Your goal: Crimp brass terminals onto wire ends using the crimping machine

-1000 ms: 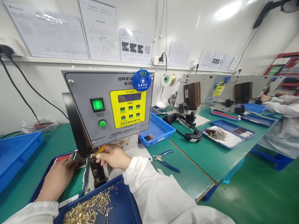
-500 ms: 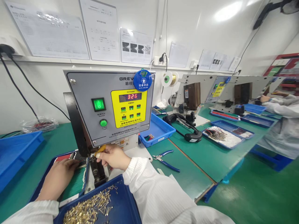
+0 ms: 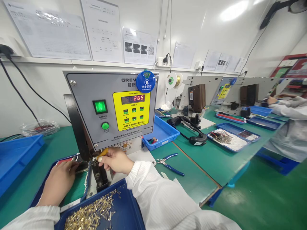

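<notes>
My left hand [image 3: 59, 182] lies over a dark blue tray [image 3: 35, 201] of red, black and green wires. Its fingers are bent together on the black wires [image 3: 82, 167] beside the machine. With a yellow finger cot [image 3: 103, 153] on one finger, my right hand [image 3: 118, 161] pinches at the work point under the head of the crimping machine [image 3: 110, 108]. Whatever sits between those fingertips is too small to make out. Below them stands the black tool block [image 3: 100, 175]. A dark blue tray [image 3: 127, 204] in front carries many small gold-coloured metal parts [image 3: 88, 212].
Blue-handled cutters [image 3: 170, 164] lie to the right. Behind them are a blue tray [image 3: 165, 137] with a few wire ends and a black headset-like band [image 3: 189, 131]. A large blue bin [image 3: 19, 159] stands left. Further right, a co-worker's sleeve [image 3: 290, 111] shows beside another machine.
The red display reads 265 instead of 326. My left fingers have shifted slightly left, away from the tool block. My right hand stays nearly where it was.
</notes>
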A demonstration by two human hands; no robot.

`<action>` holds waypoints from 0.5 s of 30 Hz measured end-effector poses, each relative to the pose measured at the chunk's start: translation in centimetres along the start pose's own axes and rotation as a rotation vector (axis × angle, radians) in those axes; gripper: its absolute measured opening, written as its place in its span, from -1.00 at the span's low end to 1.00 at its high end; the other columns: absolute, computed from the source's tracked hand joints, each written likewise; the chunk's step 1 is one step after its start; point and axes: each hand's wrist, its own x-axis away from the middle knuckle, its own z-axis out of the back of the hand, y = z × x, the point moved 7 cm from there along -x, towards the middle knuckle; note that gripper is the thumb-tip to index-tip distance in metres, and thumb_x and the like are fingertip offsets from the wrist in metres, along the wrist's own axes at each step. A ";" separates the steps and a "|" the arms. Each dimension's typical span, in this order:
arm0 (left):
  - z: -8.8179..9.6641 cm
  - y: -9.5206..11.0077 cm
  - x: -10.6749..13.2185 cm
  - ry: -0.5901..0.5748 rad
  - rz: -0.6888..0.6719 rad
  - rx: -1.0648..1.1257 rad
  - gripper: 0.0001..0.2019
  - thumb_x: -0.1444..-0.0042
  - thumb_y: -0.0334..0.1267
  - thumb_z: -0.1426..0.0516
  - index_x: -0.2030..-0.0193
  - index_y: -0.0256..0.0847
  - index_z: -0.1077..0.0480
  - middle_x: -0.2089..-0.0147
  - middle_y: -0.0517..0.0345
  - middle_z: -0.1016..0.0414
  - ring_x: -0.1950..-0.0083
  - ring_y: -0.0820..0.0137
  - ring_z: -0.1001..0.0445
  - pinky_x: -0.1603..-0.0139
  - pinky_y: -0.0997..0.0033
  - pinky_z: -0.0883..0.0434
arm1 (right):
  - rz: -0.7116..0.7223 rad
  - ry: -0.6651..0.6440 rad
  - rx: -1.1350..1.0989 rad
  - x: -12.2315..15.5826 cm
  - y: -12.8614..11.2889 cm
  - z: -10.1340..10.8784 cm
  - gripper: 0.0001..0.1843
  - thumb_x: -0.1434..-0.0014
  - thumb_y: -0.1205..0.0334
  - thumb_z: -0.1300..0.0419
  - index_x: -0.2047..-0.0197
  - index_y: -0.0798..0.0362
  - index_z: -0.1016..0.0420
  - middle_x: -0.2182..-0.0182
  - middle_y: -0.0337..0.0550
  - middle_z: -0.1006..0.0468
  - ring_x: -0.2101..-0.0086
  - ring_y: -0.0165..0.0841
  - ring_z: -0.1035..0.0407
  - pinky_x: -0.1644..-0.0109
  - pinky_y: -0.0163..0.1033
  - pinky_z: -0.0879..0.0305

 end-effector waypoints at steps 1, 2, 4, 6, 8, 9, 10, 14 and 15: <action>0.4 0.2 0.2 0.024 -0.003 -0.009 -0.64 -0.19 -0.21 0.14 0.23 -0.29 -0.43 0.15 -0.09 -0.55 0.07 0.09 -0.45 0.04 0.16 -0.32 | 0.002 0.000 0.001 0.0 0.0 0.0 -0.84 -0.19 0.37 -0.17 0.43 0.07 -0.32 0.55 -0.37 -0.44 0.65 -0.58 -0.22 0.55 -0.46 -0.24; 0.8 0.4 0.4 0.053 -0.011 -0.016 -0.65 -0.20 -0.21 0.14 0.23 -0.29 -0.43 0.15 -0.09 -0.55 0.06 0.08 -0.44 0.03 0.15 -0.32 | 0.004 -0.003 0.005 0.0 0.0 0.0 -0.84 -0.19 0.37 -0.16 0.44 0.07 -0.32 0.55 -0.37 -0.44 0.65 -0.58 -0.22 0.56 -0.46 -0.23; 1.5 1.0 0.8 0.121 -0.041 -0.018 -0.65 -0.21 -0.21 0.15 0.24 -0.30 -0.41 0.16 -0.10 -0.54 0.08 0.06 -0.43 0.04 0.12 -0.32 | 0.009 -0.010 0.015 0.0 -0.1 0.0 -0.84 -0.18 0.37 -0.16 0.44 0.07 -0.32 0.55 -0.37 -0.43 0.65 -0.58 -0.23 0.57 -0.46 -0.24; 2.3 1.7 1.3 0.216 -0.086 0.008 -0.67 -0.22 -0.19 0.14 0.26 -0.26 -0.40 0.20 -0.08 -0.53 0.12 0.09 -0.42 0.08 0.13 -0.34 | 0.012 -0.011 0.028 0.0 -0.2 0.0 -0.83 -0.17 0.35 -0.17 0.45 0.07 -0.31 0.55 -0.37 -0.43 0.65 -0.57 -0.24 0.57 -0.46 -0.24; 3.3 2.6 1.9 0.333 -0.137 0.045 -0.72 -0.21 -0.16 0.10 0.28 -0.22 -0.38 0.25 -0.04 -0.52 0.17 0.13 -0.43 0.12 0.17 -0.36 | 0.009 -0.005 0.038 0.1 -0.3 0.1 -0.83 -0.17 0.33 -0.18 0.45 0.07 -0.31 0.55 -0.37 -0.43 0.65 -0.57 -0.24 0.57 -0.46 -0.24; 3.7 3.1 2.2 0.389 -0.165 0.063 -0.73 -0.20 -0.15 0.08 0.28 -0.21 -0.38 0.26 -0.03 -0.51 0.18 0.15 -0.43 0.13 0.19 -0.36 | 0.004 -0.001 0.040 0.1 -0.3 0.1 -0.83 -0.17 0.32 -0.18 0.45 0.06 -0.31 0.55 -0.37 -0.44 0.64 -0.57 -0.24 0.56 -0.45 -0.25; 4.1 3.5 2.6 0.441 -0.189 0.081 -0.74 -0.21 -0.13 0.06 0.27 -0.21 -0.38 0.27 -0.02 -0.51 0.18 0.16 -0.43 0.14 0.21 -0.37 | -0.002 0.000 0.040 0.1 -0.2 0.1 -0.84 -0.16 0.31 -0.19 0.44 0.06 -0.31 0.55 -0.37 -0.44 0.64 -0.57 -0.24 0.56 -0.45 -0.25; 5.0 4.8 3.7 0.554 -0.218 0.129 -0.72 -0.24 -0.10 0.06 0.21 -0.19 -0.39 0.19 0.01 -0.50 0.18 0.23 -0.47 0.24 0.32 -0.37 | -0.002 0.003 0.038 0.0 -0.1 0.1 -0.85 -0.16 0.31 -0.18 0.43 0.05 -0.31 0.54 -0.37 -0.44 0.64 -0.56 -0.24 0.57 -0.45 -0.25; 5.0 5.0 3.9 0.567 -0.219 0.137 -0.72 -0.25 -0.10 0.06 0.20 -0.17 -0.40 0.18 0.04 -0.50 0.19 0.25 -0.47 0.26 0.34 -0.37 | 0.004 0.003 0.040 0.0 -0.1 0.1 -0.85 -0.16 0.31 -0.18 0.43 0.05 -0.31 0.54 -0.37 -0.43 0.65 -0.56 -0.23 0.57 -0.45 -0.25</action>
